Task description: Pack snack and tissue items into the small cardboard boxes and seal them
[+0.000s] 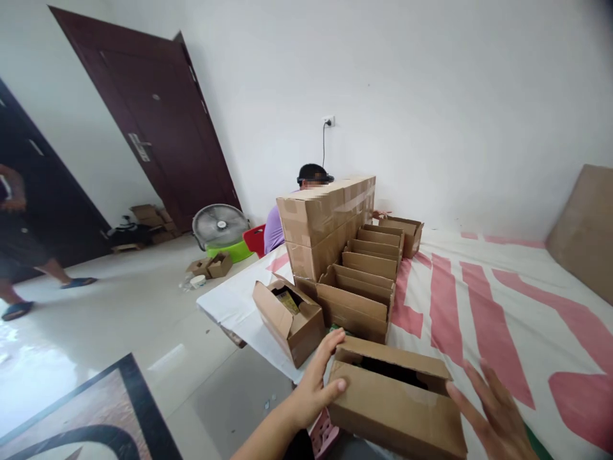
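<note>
A long cardboard box (pixel 393 409) lies at the table's near edge, its top flaps parted over a dark slot. My left hand (pixel 316 383) grips its left end, thumb on the near face and fingers at the far corner. At the right end, my right hand (pixel 493 409) has its fingers spread, one fingertip at or very close to the box edge. The box's contents are too dark to make out. Just beyond stands an open cardboard box (pixel 306 329) with something yellow inside. A row of open-topped cartons (pixel 354 310) runs away from me.
Taped cartons (pixel 299 220) are stacked behind the row, partly hiding a seated person in purple (pixel 274 230). A red-and-white sheet (pixel 445 306) covers the table. A floor fan (pixel 221 225) and small boxes are left; another person (pixel 22 249) stands by the dark door.
</note>
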Motion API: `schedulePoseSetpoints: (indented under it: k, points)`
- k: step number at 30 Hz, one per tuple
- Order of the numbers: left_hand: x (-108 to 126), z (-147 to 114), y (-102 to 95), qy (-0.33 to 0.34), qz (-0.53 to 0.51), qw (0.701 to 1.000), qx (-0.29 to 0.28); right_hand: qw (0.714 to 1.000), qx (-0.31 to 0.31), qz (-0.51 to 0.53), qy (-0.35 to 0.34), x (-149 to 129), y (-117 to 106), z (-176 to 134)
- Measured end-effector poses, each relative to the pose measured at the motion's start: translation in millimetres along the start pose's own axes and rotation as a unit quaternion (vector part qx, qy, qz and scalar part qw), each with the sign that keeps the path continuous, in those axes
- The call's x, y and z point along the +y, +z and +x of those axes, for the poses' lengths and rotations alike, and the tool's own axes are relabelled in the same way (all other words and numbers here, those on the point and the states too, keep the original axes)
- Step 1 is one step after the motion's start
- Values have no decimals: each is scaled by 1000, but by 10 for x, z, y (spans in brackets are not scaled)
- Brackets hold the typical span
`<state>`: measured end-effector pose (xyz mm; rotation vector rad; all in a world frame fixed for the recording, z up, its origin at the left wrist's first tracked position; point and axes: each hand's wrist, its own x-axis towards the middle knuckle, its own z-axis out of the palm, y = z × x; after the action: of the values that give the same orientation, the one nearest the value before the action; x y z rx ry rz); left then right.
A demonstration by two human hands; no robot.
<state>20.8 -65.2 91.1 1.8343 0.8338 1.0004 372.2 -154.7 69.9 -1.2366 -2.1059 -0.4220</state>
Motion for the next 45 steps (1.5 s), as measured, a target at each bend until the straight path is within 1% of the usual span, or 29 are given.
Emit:
schedulePoseSetpoints:
  k: [3,6,9,11,13,15,17,19,21,24,26,28,30,32,34,35,36,37,39,40,41,42,45]
  points:
    - [5,-87,46,-14,13,1000,24,995,-87,42,-3,-12,62,336]
    - [-19,-110,51,-37,2,998,55,983,-159,92,-2,-34,148,470]
    - [-10,-90,17,-38,13,997,59,977,-186,104,18,-40,220,491]
    - [13,-67,-7,-36,40,997,63,973,-199,113,35,-45,240,493]
    - [33,-44,-27,-19,76,995,60,968,-214,124,47,-56,234,500]
    - [41,-25,-44,14,98,994,37,965,-222,131,52,-74,211,511]
    - [36,-14,-64,44,96,994,5,968,-213,126,47,-101,176,524]
    - [30,-12,-88,55,81,995,-10,977,-184,107,31,-143,127,540]
    - [28,-16,-117,52,64,997,-11,987,-138,85,11,-204,62,557]
    - [26,-22,-162,57,22,998,-30,996,-49,77,-15,-334,-55,575]
    - [19,-19,-186,62,-12,997,-36,995,10,88,-42,-432,-134,579]
    - [19,-9,-206,48,-43,997,-37,990,46,113,-77,-523,-207,586]
    - [53,8,-225,28,-61,997,-44,983,44,145,-100,-590,-275,605]
    - [155,35,-249,34,-38,998,-34,980,16,167,-111,-629,-335,640]
    - [343,81,-276,77,42,996,-3,981,-22,156,-112,-640,-385,681]
    - [466,113,-289,105,89,990,-2,983,-38,143,-113,-636,-406,701]
    - [600,152,-301,129,131,983,-24,984,-46,131,-115,-626,-428,722]
    - [738,195,-310,145,163,973,-76,984,-53,122,-117,-611,-452,744]
    - [987,285,-318,150,204,943,-216,983,-73,114,-122,-568,-520,794]
    - [1085,326,-318,153,219,926,-268,981,-95,114,-127,-542,-567,827]
    - [1158,362,-315,158,236,910,-302,976,-130,115,-131,-514,-621,867]
    - [1206,390,-310,166,253,899,-316,969,-172,118,-132,-486,-679,913]
    - [1236,438,-284,190,308,878,-313,932,-310,149,-110,-418,-826,1078]
